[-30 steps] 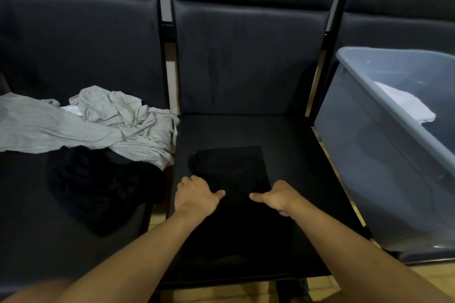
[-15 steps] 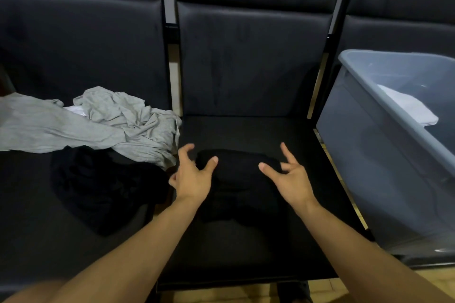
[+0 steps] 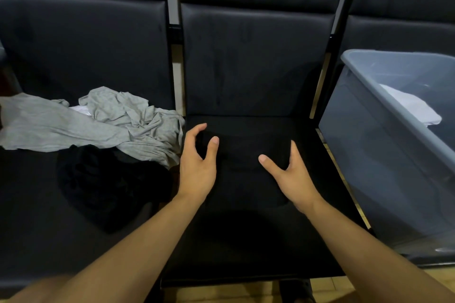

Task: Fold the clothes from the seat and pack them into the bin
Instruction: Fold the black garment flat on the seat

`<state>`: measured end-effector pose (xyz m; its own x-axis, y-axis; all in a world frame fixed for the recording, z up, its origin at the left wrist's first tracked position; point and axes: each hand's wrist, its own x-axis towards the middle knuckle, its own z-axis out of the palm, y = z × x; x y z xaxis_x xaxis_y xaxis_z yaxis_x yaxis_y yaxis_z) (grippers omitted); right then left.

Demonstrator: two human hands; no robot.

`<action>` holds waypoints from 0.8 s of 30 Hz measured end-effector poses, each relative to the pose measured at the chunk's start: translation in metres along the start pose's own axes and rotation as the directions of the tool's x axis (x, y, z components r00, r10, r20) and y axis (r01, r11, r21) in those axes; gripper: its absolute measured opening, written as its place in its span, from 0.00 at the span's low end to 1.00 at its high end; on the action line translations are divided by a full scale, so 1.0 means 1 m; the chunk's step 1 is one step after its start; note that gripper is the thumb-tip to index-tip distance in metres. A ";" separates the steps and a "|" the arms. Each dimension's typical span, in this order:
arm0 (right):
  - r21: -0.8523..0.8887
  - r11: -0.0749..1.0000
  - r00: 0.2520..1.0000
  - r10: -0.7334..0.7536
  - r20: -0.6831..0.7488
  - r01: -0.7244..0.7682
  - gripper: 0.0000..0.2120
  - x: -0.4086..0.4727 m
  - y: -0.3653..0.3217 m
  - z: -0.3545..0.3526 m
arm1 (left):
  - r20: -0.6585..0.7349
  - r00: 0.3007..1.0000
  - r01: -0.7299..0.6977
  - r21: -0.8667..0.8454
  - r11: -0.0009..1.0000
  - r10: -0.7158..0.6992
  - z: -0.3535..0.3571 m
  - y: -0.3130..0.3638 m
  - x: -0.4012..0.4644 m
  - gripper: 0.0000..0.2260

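Head view: I am bracketing the folded black garment [image 3: 242, 152] with my spread, empty left hand [image 3: 198, 162] and right hand [image 3: 290, 174]; next I am lifting it bin [image 3: 384, 145]-ward.

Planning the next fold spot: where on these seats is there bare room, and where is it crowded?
Free: the middle seat's near half, in front of the folded black garment between the left hand and right hand; also the left seat's near-left part. Crowded: the left seat's back and right, under the grey clothes and black clothes. The bin fills the right seat.
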<state>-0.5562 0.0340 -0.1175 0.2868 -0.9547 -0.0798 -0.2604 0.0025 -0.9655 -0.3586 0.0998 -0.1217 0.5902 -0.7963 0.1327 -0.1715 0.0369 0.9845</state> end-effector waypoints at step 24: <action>-0.862 0.380 0.909 0.111 0.402 0.335 0.18 0.001 0.044 0.018 | 0.597 0.713 -0.405 0.778 0.480 -0.367 0.020 -0.040 -0.031 0.17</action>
<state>-0.5507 0.0381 -0.1642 0.6022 -0.7480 -0.2791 -0.7979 -0.5753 -0.1798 -0.3856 0.1110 -0.1677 0.0128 -0.9422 -0.3348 -0.9350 -0.1300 0.3299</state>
